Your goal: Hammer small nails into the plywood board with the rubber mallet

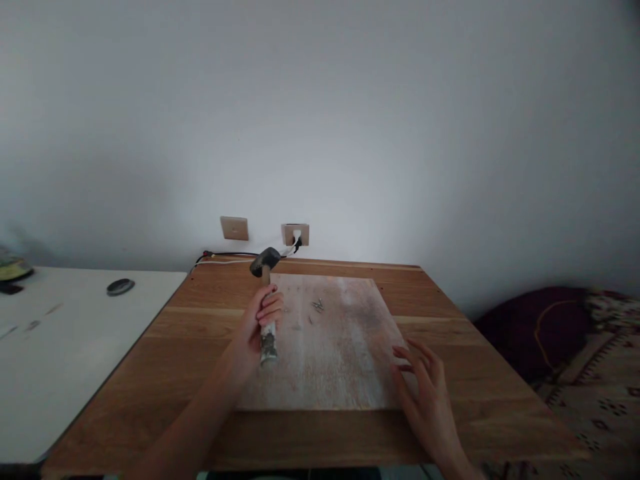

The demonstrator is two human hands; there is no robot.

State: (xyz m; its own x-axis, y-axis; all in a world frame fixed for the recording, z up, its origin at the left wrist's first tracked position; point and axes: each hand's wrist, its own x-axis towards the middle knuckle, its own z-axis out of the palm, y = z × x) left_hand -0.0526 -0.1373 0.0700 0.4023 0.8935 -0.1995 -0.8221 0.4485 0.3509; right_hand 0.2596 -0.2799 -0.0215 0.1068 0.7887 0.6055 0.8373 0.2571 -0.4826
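A hammer [265,262] stands head-up in the left hand [256,319] at a worn board [335,367]

I watch through the head camera as the left hand wraps its fingers closely around the hammer's handle, with the dark head above the fist and the whitish, dark-patched lower end showing below it. In my view the tool overlaps the left edge of the pale, scuffed board; I cannot tell how high it is above the surface. The right hand [425,393] is at the board's right edge, holding nothing that I can see, its fingers loosely curled and parted; I cannot tell whether the fingertips touch the board. Between the two hands, toward the far side of the board, lies a small cluster of metal pieces [318,305], too small for me to identify. The board rests on a brown wooden table [480,380] set against a plain wall [350,147], where a white plug [297,235] sits in a socket [287,234] and cables [233,254] run along the back edge. To the left I see a white tabletop [90,347] bearing a dark round object [120,287]; to the right, a patterned fabric [605,393] and a dark purple cushion [535,327].
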